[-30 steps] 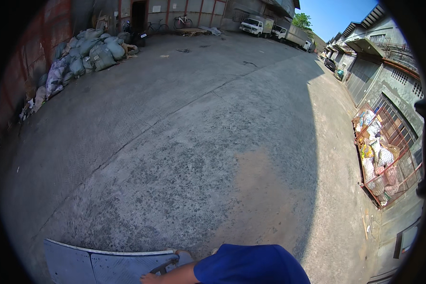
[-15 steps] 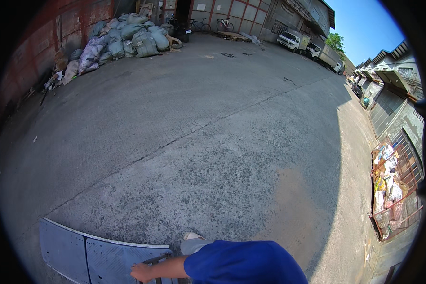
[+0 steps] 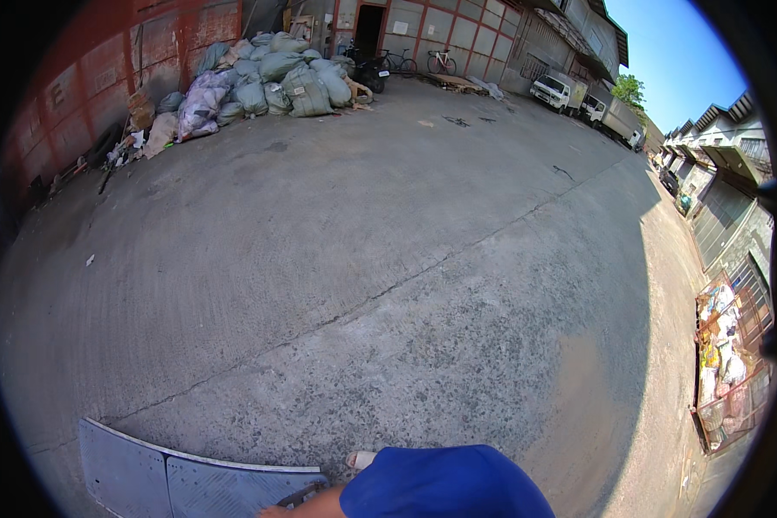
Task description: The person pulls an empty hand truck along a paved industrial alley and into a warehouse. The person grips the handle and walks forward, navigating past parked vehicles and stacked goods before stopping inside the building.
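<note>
At the lower left lies the flat grey-blue deck of a platform trolley (image 3: 224,488), made of panels with a pale rim. Beside its right end is a dark handle (image 3: 302,495). My left hand (image 3: 274,512) is at this handle, closed on it as far as I can see; most of the hand is cut off by the lower edge. My bare forearm (image 3: 321,503) comes out of a blue sleeve (image 3: 440,479). My right hand is out of view. One foot in a light shoe (image 3: 361,459) shows just ahead of the sleeve.
Stuffed sacks (image 3: 276,78) are heaped against a red-framed metal wall at the far left. Bicycles (image 3: 441,62) lean farther back. Trucks (image 3: 551,91) are parked at the far right. A red metal cage (image 3: 734,380) full of bags stands on the right, beyond cracked concrete ground (image 3: 363,259).
The view has shifted, so the sacks, trucks and cage sit lower and farther right. The trolley and my left hand sit lower, and less of the hand shows.
</note>
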A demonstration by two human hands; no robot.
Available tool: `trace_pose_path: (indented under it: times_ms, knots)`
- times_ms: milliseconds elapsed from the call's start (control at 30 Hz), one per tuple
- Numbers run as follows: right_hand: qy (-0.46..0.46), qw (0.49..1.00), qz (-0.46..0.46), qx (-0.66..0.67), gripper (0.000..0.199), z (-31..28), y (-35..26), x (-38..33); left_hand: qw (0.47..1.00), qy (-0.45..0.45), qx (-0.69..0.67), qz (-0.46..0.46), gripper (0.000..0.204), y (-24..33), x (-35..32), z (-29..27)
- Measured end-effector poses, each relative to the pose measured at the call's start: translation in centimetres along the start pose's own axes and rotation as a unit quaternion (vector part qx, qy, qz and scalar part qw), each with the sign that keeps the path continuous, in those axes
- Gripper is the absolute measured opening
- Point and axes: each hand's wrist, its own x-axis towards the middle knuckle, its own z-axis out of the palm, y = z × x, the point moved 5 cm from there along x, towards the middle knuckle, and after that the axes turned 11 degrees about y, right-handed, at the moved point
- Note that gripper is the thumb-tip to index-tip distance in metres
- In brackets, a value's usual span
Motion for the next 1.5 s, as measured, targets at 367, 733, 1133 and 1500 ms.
trace_pose_path:
  times_ms: [367,733,1133,1500]
  knots:
    - [0.021,0.998,-0.009,0.059,0.02,1.1,-1.4,25.5,1.0,-0.002,0.007,0.001,0.057,-7.6,22.5,-8.0]
    - [0.026,0.999,-0.006,0.046,0.017,-1.1,-4.5,49.9,0.999,-0.029,0.001,-0.038,0.056,-17.1,42.3,-13.5]
    - [-0.056,0.995,-0.073,0.031,0.019,-2.2,-10.3,77.3,0.98,-0.088,0.01,-0.178,0.054,-28.7,60.8,-19.1]
    - [-0.076,0.994,-0.075,-0.018,0.024,-4.0,-18.4,103.2,0.968,0.031,0.034,-0.247,0.04,-39.4,80.9,-27.6]
